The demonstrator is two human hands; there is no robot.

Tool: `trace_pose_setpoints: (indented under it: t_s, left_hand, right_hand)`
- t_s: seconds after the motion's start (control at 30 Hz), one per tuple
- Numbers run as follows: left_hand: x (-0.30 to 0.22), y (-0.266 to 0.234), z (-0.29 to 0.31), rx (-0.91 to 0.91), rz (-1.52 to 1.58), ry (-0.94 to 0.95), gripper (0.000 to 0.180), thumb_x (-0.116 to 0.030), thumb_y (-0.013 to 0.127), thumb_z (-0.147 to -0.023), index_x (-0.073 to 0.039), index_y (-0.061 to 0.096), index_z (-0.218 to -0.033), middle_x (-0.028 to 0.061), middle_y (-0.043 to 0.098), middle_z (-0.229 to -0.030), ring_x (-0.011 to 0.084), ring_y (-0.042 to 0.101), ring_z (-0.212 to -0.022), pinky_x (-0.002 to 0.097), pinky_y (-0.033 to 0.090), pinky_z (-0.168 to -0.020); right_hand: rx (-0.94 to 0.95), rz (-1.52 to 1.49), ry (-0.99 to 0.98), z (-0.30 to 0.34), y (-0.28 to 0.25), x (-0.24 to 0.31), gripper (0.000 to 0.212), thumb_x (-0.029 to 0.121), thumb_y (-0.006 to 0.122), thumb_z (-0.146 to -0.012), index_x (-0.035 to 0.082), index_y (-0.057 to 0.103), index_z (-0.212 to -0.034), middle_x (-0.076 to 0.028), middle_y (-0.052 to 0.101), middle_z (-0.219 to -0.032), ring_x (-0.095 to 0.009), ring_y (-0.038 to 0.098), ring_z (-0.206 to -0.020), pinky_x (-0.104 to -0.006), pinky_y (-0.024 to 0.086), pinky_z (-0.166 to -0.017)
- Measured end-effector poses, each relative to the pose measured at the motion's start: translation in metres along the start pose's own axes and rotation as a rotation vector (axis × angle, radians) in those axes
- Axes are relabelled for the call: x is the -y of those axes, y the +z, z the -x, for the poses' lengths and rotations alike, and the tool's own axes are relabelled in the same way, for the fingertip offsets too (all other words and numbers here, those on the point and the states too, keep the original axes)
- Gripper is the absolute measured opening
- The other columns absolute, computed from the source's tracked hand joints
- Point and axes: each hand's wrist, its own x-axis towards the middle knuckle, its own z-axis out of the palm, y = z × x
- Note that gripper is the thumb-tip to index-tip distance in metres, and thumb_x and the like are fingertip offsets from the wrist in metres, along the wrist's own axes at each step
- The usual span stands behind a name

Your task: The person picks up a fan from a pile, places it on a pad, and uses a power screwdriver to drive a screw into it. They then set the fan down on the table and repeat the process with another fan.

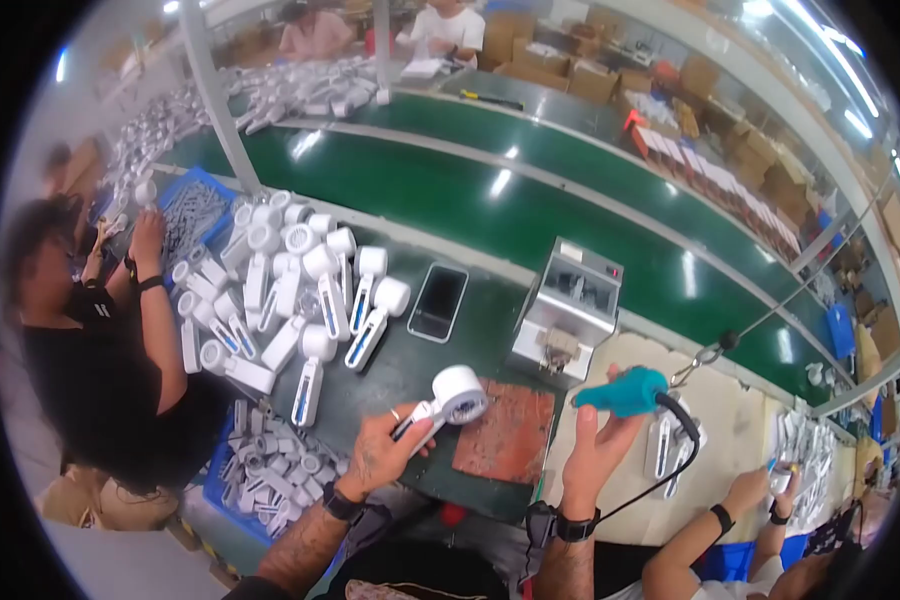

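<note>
A white handheld piece (pixel 458 396), shaped like a shower head with a round head and a straight handle, is in my left hand (pixel 382 452), fingers closed round the handle. Its round head tilts over the edge of a worn reddish-brown mat (pixel 505 432). My right hand (pixel 592 458) grips a teal electric screwdriver (pixel 630 393), which hangs from a metal hook and has a black cord. The tool lies roughly level, its tip pointing left; some of my right fingers are hidden behind it. Tool and white piece are apart.
Many similar white pieces (pixel 315 262) lie heaped at left, beside a phone (pixel 438 301). A metal screw-feeder box (pixel 570 310) stands behind the mat. Blue bins (pixel 215 470) hold grey parts. Co-workers sit left (pixel 100 370) and right (pixel 735 500). A green conveyor (pixel 490 180) runs behind.
</note>
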Motion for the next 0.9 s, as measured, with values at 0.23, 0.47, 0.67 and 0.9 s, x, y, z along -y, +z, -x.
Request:
trace_pose_setpoints:
  t_s: [0.23,0.47,0.67,0.9]
  left_hand:
    - [-0.018,0.018,0.005,0.031,0.038,-0.013,0.028,-0.015,0.056,-0.099,0.005,0.065,-0.115,0.0119,0.072,-0.081,0.0144,0.069,-0.07,0.0276,0.054,-0.064]
    - [-0.022,0.024,-0.02,0.104,-0.318,0.366,0.028,-0.021,0.066,-0.093,-0.004,0.068,-0.116,0.0162,0.073,-0.093,0.0308,0.072,-0.08,0.034,0.056,-0.07]
    - [-0.029,0.056,-0.041,0.128,-0.437,0.642,0.034,-0.024,0.07,-0.09,-0.009,0.067,-0.121,0.0118,0.07,-0.11,0.0305,0.069,-0.091,0.037,0.056,-0.08]
    - [-0.014,0.085,-0.06,0.238,-0.712,0.872,0.045,-0.034,0.062,-0.093,-0.01,0.059,-0.131,0.0079,0.061,-0.129,0.0235,0.059,-0.117,0.0354,0.047,-0.099]
  right_hand:
    - [0.053,-0.157,0.148,-0.02,-0.009,0.008,0.054,0.021,0.064,-0.094,-0.002,0.046,-0.14,-0.009,0.06,-0.114,-0.018,0.058,-0.107,-0.0323,0.047,-0.095]
    - [0.002,-0.156,0.213,-0.007,-0.026,0.013,0.056,0.032,0.065,-0.093,-0.004,0.05,-0.133,-0.008,0.058,-0.109,-0.016,0.058,-0.1,-0.0306,0.048,-0.085]
    - [-0.091,-0.187,0.174,0.008,-0.041,0.009,0.064,0.045,0.064,-0.09,-0.005,0.05,-0.127,-0.007,0.055,-0.091,-0.022,0.059,-0.09,-0.0311,0.049,-0.076]
    - [-0.084,-0.054,0.254,0.032,-0.068,0.014,0.077,0.056,0.065,-0.089,-0.007,0.045,-0.13,-0.013,0.062,-0.093,-0.022,0.061,-0.08,-0.031,0.054,-0.066]
